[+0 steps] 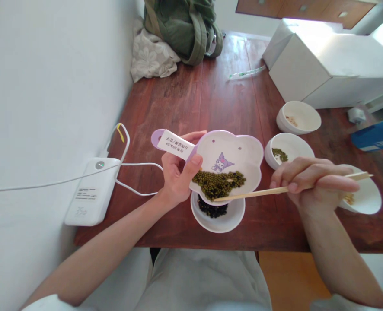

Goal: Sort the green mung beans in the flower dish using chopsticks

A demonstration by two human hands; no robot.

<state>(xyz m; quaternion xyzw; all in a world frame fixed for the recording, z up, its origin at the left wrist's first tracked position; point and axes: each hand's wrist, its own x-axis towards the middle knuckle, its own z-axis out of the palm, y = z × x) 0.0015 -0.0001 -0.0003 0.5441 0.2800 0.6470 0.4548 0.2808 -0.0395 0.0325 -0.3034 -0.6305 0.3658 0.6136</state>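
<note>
My left hand [177, 172] grips the handle of a lilac, cloud-shaped dish [240, 149] that bears a cartoon print and a white label. The dish is tilted toward me and a heap of green beans [218, 183] lies at its low edge. My right hand [311, 181] is closed on wooden chopsticks [259, 193] whose tips reach the bean heap. Right under the dish stands a small white bowl [225, 220] with dark beans [212, 210].
Three more white bowls stand to the right: one with green beans [293, 144], one farther back [303, 115], one partly behind my right hand [368, 198]. A white power unit [92, 190] with cables lies left, by the wall. White boxes [330, 65] and a green backpack [185, 26] sit at the back.
</note>
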